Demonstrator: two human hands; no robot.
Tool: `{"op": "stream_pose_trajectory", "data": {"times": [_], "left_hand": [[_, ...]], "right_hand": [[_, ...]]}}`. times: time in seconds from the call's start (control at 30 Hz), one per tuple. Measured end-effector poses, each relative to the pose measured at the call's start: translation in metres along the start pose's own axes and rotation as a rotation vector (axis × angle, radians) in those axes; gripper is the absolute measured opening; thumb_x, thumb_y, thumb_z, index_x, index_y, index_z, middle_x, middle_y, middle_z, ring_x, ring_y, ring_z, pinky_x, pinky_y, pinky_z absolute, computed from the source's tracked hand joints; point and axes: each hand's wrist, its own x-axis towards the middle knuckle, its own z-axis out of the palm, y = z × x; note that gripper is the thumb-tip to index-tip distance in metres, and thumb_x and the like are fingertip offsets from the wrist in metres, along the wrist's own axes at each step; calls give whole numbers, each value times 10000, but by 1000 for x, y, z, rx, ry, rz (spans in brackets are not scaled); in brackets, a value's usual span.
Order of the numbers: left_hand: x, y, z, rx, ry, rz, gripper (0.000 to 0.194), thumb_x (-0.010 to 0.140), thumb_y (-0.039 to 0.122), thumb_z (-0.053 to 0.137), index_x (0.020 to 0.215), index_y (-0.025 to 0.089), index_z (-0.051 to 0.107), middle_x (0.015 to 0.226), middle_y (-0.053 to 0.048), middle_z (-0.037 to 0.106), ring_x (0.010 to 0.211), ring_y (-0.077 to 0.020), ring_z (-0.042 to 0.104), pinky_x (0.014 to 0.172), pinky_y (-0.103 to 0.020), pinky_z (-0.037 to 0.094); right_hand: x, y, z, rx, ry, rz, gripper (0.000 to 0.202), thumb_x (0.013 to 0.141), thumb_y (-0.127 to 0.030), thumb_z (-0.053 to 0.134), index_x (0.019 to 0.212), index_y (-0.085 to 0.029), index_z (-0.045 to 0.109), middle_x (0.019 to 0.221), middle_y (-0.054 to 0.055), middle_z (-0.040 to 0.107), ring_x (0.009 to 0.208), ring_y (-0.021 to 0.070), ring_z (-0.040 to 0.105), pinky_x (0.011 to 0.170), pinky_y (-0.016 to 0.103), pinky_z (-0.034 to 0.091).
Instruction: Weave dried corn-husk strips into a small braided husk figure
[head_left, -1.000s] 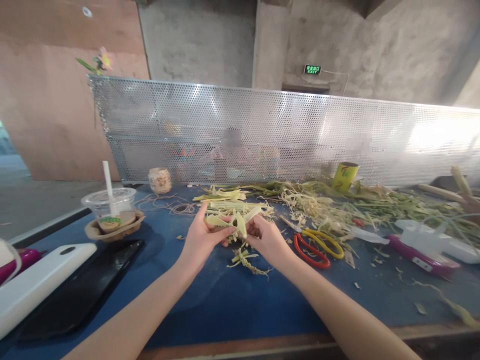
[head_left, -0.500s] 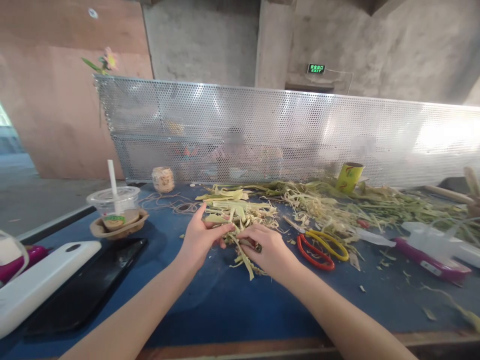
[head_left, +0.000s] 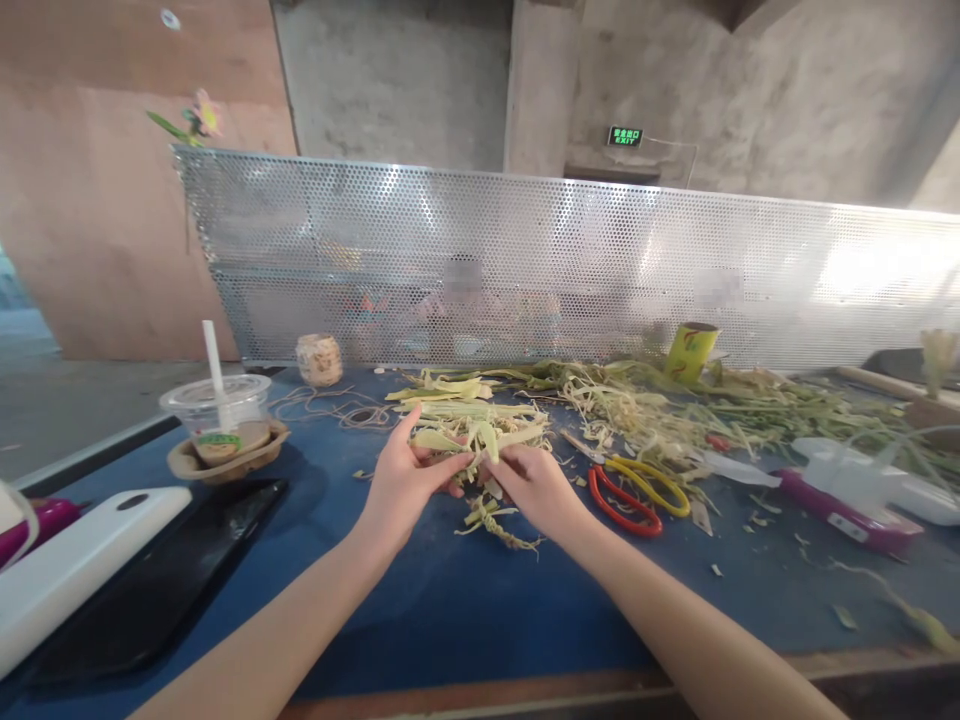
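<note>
My left hand [head_left: 405,472] pinches pale green plant strips [head_left: 486,438], which look like husk or leaf, between thumb and fingers. Its index finger points up, apart from the thumb. On the other side, my right hand [head_left: 540,487] is closed with its fingertips on the same strips, close to the left thumb. A knotted or braided strand [head_left: 496,527] of the plant material hangs or lies below both hands; I cannot tell whether it touches the table. Behind them lie more pale stalks [head_left: 480,409]. Scissors [head_left: 626,500] with one red and one yellow handle rest right of my right hand.
Left on the blue table [head_left: 450,620] are a plastic cup [head_left: 221,415] in a cardboard holder, a black phone [head_left: 165,570], a white device [head_left: 97,560] and a jar [head_left: 319,360]. Plant scraps, a yellow can [head_left: 691,352] and a purple-white power strip [head_left: 847,510] stand right. A perforated metal screen [head_left: 480,230] closes the back.
The strip that pointed down toward me between my hands is now up near my fingertips, and the braided strand below shows more. My right hand has turned and its fingertips have shifted slightly up.
</note>
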Motion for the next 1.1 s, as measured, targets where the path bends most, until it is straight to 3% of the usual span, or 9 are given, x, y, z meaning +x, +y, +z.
{"op": "stream_pose_trajectory", "data": {"times": [0.1, 0.23, 0.37, 0.47, 0.57, 0.73, 0.9, 1.0, 1.1], "left_hand": [[-1, -1, -1, 55, -31, 29, 1119, 566, 116, 786, 1447, 158, 97, 828, -69, 716, 486, -130, 589, 450, -267, 510], [-2, -1, 2, 101, -59, 81, 1143, 575, 128, 777, 1453, 182, 47, 796, -62, 714, 614, -202, 654, 473, -275, 517], [0, -3, 3, 46, -67, 55, 1137, 560, 124, 781, 1449, 151, 74, 739, -36, 694, 518, -151, 606, 454, -251, 487], [3, -4, 1, 10, -43, 30, 1155, 520, 110, 797, 1444, 141, 104, 706, -16, 681, 459, -126, 566, 415, -230, 443], [4, -2, -1, -23, -8, -34, 1118, 521, 103, 796, 1433, 115, 149, 623, 10, 660, 410, -92, 514, 405, -206, 398], [2, 3, -1, -42, -26, -128, 941, 529, 102, 792, 1353, 41, 340, 685, -41, 663, 480, -90, 528, 411, -194, 383], [1, 0, 1, -7, -28, -115, 1110, 490, 90, 813, 1411, 50, 197, 673, -16, 659, 455, -99, 529, 412, -218, 425], [2, -2, 2, 17, -40, -106, 1188, 430, 73, 830, 1416, 51, 167, 699, -23, 669, 464, -128, 554, 390, -239, 443], [2, -2, 1, 36, -89, -83, 1213, 416, 66, 829, 1417, 63, 146, 713, -23, 671, 454, -134, 550, 376, -250, 446]], "right_hand": [[4, 1, -2, 161, -47, 141, 277, 803, -283, 486, 565, -159, 554, 448, -44, 459, 396, 73, 425, 447, 205, 334], [6, 4, 0, 331, -90, 169, 304, 751, -358, 546, 515, -166, 534, 402, -59, 425, 369, 66, 397, 419, 206, 318], [5, 5, 4, 549, -109, 190, 312, 699, -407, 593, 519, -156, 551, 427, -58, 440, 371, 52, 384, 422, 208, 334], [2, 2, 4, 627, -172, 165, 225, 695, -359, 596, 621, -146, 602, 533, -25, 539, 430, 58, 441, 476, 216, 387], [-1, 0, 1, 387, -165, -38, 113, 698, -209, 557, 760, -154, 634, 675, 16, 609, 545, 96, 530, 564, 247, 453], [-7, 1, -1, -316, -2, -630, 194, 790, -87, 478, 881, -157, 635, 890, 89, 625, 830, 162, 586, 763, 284, 487], [-8, -1, -3, -786, 44, -789, 258, 890, -128, 398, 795, -183, 631, 831, 75, 624, 782, 174, 569, 674, 282, 479], [-6, -2, -6, -862, 16, -924, 262, 907, -163, 406, 776, -185, 631, 927, 79, 656, 889, 199, 571, 762, 317, 475], [-4, -1, -10, -841, 12, -921, 193, 890, -158, 447, 834, -192, 628, 1155, 73, 619, 987, 220, 556, 813, 344, 476]]}}
